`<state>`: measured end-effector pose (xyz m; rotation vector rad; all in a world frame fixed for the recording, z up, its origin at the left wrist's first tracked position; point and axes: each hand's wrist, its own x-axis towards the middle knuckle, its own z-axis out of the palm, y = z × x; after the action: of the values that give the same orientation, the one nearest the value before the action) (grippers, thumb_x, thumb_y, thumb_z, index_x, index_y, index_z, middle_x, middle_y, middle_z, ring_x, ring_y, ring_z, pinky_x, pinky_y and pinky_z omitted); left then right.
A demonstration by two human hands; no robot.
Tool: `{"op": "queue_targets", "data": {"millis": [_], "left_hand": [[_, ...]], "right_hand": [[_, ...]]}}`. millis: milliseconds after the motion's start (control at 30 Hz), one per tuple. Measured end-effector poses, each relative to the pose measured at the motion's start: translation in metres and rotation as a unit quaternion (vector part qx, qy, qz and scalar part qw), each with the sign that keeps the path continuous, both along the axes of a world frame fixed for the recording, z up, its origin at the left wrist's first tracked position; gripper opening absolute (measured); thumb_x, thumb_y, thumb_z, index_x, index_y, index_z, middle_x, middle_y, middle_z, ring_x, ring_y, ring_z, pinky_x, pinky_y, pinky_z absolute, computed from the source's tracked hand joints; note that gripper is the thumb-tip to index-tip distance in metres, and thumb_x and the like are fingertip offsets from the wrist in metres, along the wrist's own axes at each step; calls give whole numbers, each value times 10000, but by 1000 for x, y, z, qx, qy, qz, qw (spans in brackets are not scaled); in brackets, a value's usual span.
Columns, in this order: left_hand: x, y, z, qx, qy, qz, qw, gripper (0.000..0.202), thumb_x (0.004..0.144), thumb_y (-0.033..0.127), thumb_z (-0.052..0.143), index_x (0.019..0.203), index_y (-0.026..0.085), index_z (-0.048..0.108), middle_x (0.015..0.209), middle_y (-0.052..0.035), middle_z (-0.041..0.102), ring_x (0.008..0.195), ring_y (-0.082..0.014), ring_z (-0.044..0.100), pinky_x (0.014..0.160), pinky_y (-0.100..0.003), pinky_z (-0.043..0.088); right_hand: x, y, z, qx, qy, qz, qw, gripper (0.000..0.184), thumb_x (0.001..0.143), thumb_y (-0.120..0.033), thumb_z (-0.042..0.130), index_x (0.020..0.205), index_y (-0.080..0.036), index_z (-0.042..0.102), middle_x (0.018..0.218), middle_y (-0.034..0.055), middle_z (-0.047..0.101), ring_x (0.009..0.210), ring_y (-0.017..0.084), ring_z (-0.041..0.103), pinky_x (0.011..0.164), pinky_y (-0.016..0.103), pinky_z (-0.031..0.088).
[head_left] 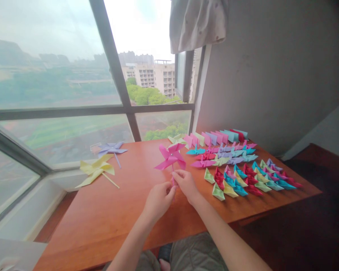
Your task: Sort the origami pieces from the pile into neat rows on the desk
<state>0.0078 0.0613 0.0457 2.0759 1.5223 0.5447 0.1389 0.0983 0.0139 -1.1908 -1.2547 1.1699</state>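
Note:
A pink paper pinwheel (171, 156) is held upright over the middle of the wooden table, its blades facing up and away from me. My left hand (159, 199) pinches the lower end of its thin stick. Just above, the fingers of my right hand (185, 182) close on the same stick below the blades. To the left lie a yellow paper pinwheel (96, 171) and a purple paper pinwheel (111, 148), each with its stick pointing toward me.
On the right of the table (115, 218) stand rows of folded paper boats (234, 186), paper cranes (203, 162) and folded paper pieces (214, 138). A pale green folded paper (177, 139) lies at the back edge. Windows (56, 86) rise behind the table, with a grey wall (260, 67) to the right.

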Motion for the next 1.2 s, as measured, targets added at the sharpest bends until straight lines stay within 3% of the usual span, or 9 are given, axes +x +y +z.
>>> {"op": "queue_targets", "data": {"millis": [100, 167, 300, 367, 500, 633, 800, 1033, 1200], "left_hand": [[4, 5, 0, 0, -20, -19, 1000, 395, 929, 334, 401, 635, 166, 603, 600, -8, 625, 572, -143, 560, 539, -228, 308], [7, 9, -1, 3, -25, -19, 999, 382, 922, 306, 393, 645, 162, 613, 601, -11, 624, 574, -146, 557, 546, -228, 315], [15, 18, -4, 12, -25, -17, 999, 325, 898, 257, 413, 698, 160, 650, 655, -28, 656, 599, -153, 557, 564, -229, 324], [17, 20, -5, 14, -20, -17, 1000, 308, 892, 284, 447, 696, 163, 650, 667, -31, 661, 608, -154, 554, 564, -229, 318], [10, 21, -6, 22, 4, 5, 1000, 353, 891, 370, 475, 623, 174, 593, 595, -15, 600, 557, -145, 496, 541, -238, 274], [-12, 17, -9, 27, 22, 23, 999, 365, 889, 390, 478, 594, 184, 541, 554, 4, 548, 533, -138, 467, 535, -244, 242], [-39, 13, -17, 33, 22, 39, 998, 352, 891, 377, 457, 594, 191, 484, 538, 19, 509, 543, -140, 478, 537, -240, 247], [-44, 10, -29, 47, 14, 41, 998, 333, 893, 370, 437, 609, 198, 448, 558, 30, 490, 563, -137, 477, 546, -238, 254], [-45, 9, -32, 51, 17, 42, 998, 334, 898, 374, 412, 618, 197, 456, 568, 28, 498, 573, -139, 486, 545, -234, 272]], "right_hand": [[5, 1, 1, 9, -36, -7, 999, 288, 809, -389, 542, 623, -177, 603, 579, -12, 604, 572, 129, 553, 570, 228, 415], [9, 2, 2, 20, -113, -25, 993, 250, 796, -366, 577, 644, -180, 647, 605, -1, 639, 603, 143, 576, 593, 235, 413], [18, 8, 9, 35, -362, -49, 930, 213, 828, -334, 583, 734, -203, 721, 707, 27, 721, 657, 158, 632, 611, 234, 414], [21, 14, 14, 32, -415, -50, 908, 215, 841, -327, 581, 744, -208, 730, 742, 43, 737, 677, 165, 648, 611, 235, 411], [26, 31, 23, 17, -473, -65, 879, 244, 873, -293, 548, 780, -171, 738, 791, 115, 739, 741, 206, 670, 652, 262, 426], [30, 48, 30, -4, -527, -69, 847, 236, 865, -253, 558, 875, -112, 747, 865, 187, 731, 827, 251, 687, 720, 295, 455], [31, 59, 28, -24, -563, -65, 824, 302, 888, -228, 505, 994, -63, 734, 922, 235, 721, 878, 294, 695, 734, 327, 477], [23, 60, 16, -45, -591, -52, 804, 292, 892, -208, 504, 1015, -67, 728, 970, 223, 722, 926, 283, 696, 788, 317, 486], [19, 58, 17, -58, -605, -55, 792, 301, 916, -205, 469, 1051, -82, 709, 994, 208, 719, 947, 271, 694, 802, 312, 493]]}}
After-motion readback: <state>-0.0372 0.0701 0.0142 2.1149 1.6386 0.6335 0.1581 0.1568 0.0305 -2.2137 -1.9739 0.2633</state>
